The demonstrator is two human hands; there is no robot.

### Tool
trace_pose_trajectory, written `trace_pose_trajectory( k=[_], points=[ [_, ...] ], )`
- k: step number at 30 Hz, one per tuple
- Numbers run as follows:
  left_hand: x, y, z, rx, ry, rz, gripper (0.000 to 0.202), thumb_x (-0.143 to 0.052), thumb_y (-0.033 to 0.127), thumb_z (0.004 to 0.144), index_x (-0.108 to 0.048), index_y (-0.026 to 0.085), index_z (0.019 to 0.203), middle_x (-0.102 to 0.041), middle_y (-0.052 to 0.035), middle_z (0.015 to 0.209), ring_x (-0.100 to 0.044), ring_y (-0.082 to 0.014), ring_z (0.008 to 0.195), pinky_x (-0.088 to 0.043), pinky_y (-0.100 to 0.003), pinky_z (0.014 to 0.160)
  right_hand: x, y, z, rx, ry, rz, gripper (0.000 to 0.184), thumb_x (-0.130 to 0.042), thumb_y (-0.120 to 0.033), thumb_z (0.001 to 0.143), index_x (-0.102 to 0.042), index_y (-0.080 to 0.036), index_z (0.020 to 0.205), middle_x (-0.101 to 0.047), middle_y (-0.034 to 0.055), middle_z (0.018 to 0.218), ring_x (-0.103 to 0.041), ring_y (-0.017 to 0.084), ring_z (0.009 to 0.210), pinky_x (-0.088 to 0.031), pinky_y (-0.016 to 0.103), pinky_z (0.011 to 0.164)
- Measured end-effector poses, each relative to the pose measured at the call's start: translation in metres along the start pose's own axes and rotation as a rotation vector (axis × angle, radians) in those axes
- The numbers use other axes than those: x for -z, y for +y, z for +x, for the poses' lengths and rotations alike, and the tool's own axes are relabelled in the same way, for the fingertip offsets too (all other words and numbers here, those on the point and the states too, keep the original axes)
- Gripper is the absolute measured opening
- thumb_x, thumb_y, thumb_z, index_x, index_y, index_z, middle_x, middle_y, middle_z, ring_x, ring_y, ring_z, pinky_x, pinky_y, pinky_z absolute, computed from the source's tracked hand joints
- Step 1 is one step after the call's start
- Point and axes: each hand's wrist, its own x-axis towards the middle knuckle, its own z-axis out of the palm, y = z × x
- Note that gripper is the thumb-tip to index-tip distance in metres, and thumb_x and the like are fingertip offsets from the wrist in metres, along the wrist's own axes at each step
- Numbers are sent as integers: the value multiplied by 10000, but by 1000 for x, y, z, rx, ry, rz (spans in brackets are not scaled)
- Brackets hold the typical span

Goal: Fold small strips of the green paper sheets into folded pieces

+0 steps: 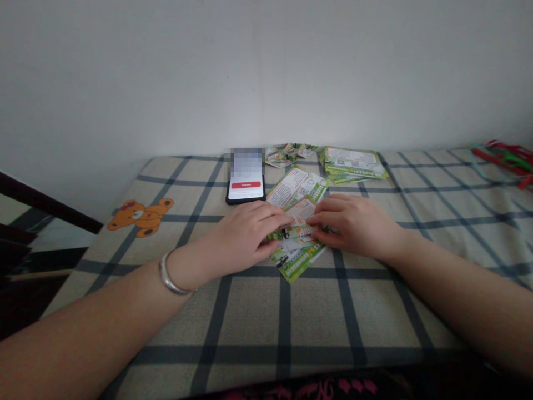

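Green and white printed leaflets [293,189] lie at the middle of the checked tablecloth. Over them, my left hand [250,230] and my right hand [353,225] pinch opposite sides of a partly folded leaflet [300,233]. My left fingers and thumb close on its left side; my right fingertips press its right side. A silver bangle [169,275] circles my left wrist. Beneath the held piece, another green leaflet [297,271] shows its near corner. The hands hide parts of the paper.
Beyond my left hand lies a phone [246,189] with a lit, partly blurred screen. Several folded leaflets [287,154] rest by the wall, with a flat leaflet stack [353,161] to their right. A bear figure [141,216] is at left; red and green items [506,161] at far right.
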Motion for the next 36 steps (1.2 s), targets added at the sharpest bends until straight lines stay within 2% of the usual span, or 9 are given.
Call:
trace_pose_trajectory(
  k=[6,11,15,21,24,30,33,36],
  points=[
    [-1,2,0,49,6,-28,511,-606,347,884,-487,130,1331,-592,-122,1272,-527,-254,1189,-430,-447,1025,1,-7,4,0,44,-5,174,-595,-326,863,-692,-200,935,-682,39,901,-600,200,842,-419,310,719],
    [-1,1,-1,47,37,-94,506,-597,350,890,-477,137,1333,-586,-119,1274,-519,-246,1205,-425,-443,1041,1,-11,5,-6,96,19,150,-599,-299,850,-672,-181,907,-690,49,879,-613,195,810,-425,300,708],
    [-1,2,-1,61,89,-122,500,-624,301,866,-479,161,1324,-571,-110,1283,-524,-237,1200,-433,-429,1045,-1,-12,4,-81,106,88,159,-612,-315,855,-662,-191,940,-681,44,866,-609,189,811,-429,291,708],
    [-1,2,0,61,130,-98,655,-669,185,815,-375,191,1400,-524,-100,1340,-495,-227,1242,-423,-405,1069,0,-14,4,-168,119,187,184,-655,-319,844,-655,-205,988,-667,30,859,-596,170,788,-431,272,682],
    [1,2,0,46,161,-118,597,-640,130,826,-407,196,1371,-536,-87,1326,-505,-207,1233,-426,-381,1073,-1,-14,5,-225,142,247,258,-678,-294,824,-645,-214,1066,-664,14,822,-591,156,750,-427,261,660],
    [1,3,0,14,259,-201,605,-563,75,864,-346,225,1408,-541,-78,1340,-578,-161,1125,-489,-330,998,-5,-9,6,-257,149,373,92,-670,-285,817,-655,-195,813,-650,4,749,-546,127,683,-393,242,617],
    [1,4,0,21,292,-252,596,-554,66,870,-340,217,1406,-555,-75,1316,-623,-113,986,-519,-271,924,-3,-9,7,-244,164,410,72,-649,-230,819,-636,-187,763,-627,0,720,-527,122,667,-379,236,603],
    [3,5,0,25,315,-218,527,-556,64,871,-402,195,1357,-619,-54,1205,-629,-108,945,-498,-300,959,0,-11,6,-173,182,359,66,-626,-180,820,-629,-180,754,-616,16,750,-538,138,714,-381,244,624]
  ],
)
